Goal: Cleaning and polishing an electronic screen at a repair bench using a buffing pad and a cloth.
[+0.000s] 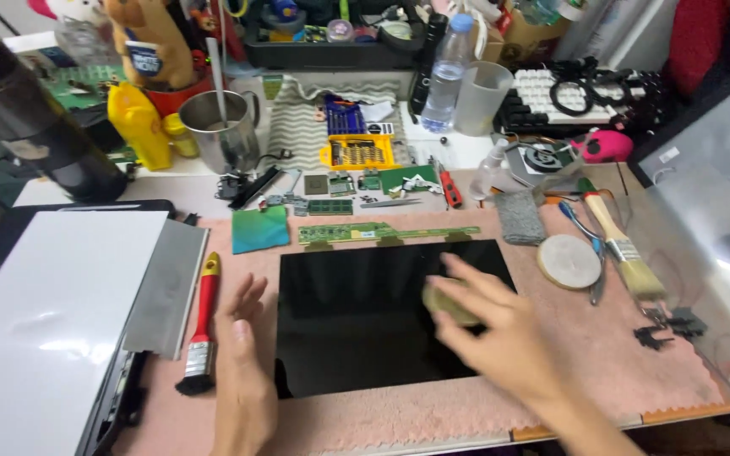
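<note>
The left hand (242,371) lies flat, fingers open and empty, steadying the black screen panel's (356,321) edge — while the right hand (500,333) pinches a small olive cloth (443,302) on the glass.

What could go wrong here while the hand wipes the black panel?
1. The right hand presses a small pad on the bare black panel; grit might scratch it.
2. The thin green circuit strip lies along the panel's top edge; a far stroke might bend it.
</note>
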